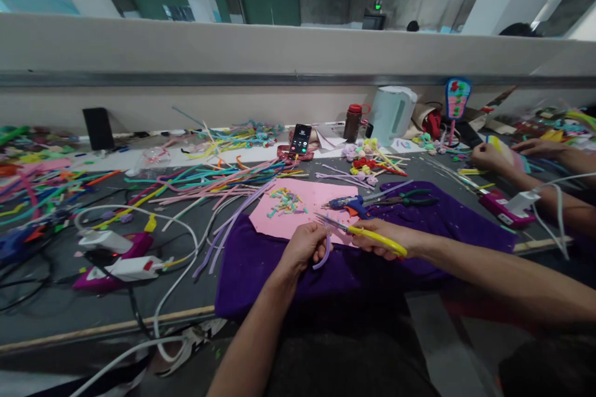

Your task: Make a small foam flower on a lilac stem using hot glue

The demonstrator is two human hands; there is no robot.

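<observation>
My left hand (303, 245) pinches a short lilac pipe cleaner (325, 252) that curls down from my fingers. My right hand (382, 239) grips yellow-handled scissors (367, 234), their blades pointing left and touching the pipe cleaner's upper end. Both hands hover over a purple cloth (261, 273) at the table's near edge. Just beyond lies a pink sheet (316, 195) with a small heap of cut coloured bits (285, 201).
A blue glue gun (350, 203) and green pliers (412, 200) lie behind my right hand. Many long pipe cleaners (205, 180) spread to the left, with white-and-pink glue guns (116, 257) and cables. A phone (300, 139), bottle (352, 122) and kettle (392, 113) stand at the back. Another person's hands (488, 158) work at right.
</observation>
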